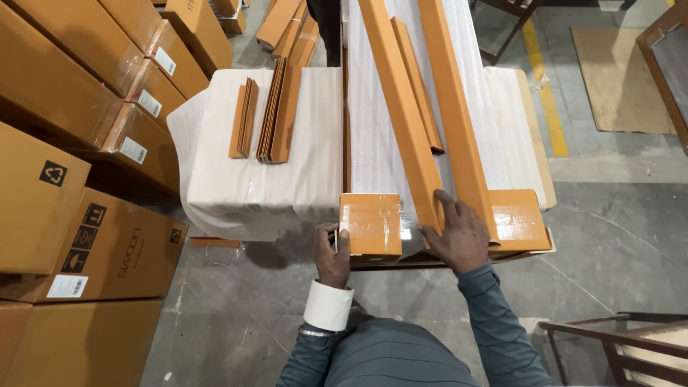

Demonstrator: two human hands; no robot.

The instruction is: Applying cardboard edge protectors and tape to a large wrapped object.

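A long item wrapped in white foam (376, 136) lies lengthwise in front of me, with orange cardboard corner caps taped on its near end, one on the left (369, 223) and one on the right (519, 218). My left hand (331, 252) grips the near left edge of the left cap, and a roll of tape sits around its wrist (328, 306). My right hand (457, 233) presses flat on the end of a long orange cardboard edge strip (401, 107) lying on the foam. A second long strip (459, 115) lies beside it to the right, and a shorter one (419, 86) rests between them.
A second foam-wrapped bundle (265, 179) on the left carries stacks of short cardboard angle strips (278, 111). Brown cartons (79, 143) pile up at far left. Wooden frames (616, 344) stand at the lower right and top right. A yellow floor line (546, 86) runs along the right.
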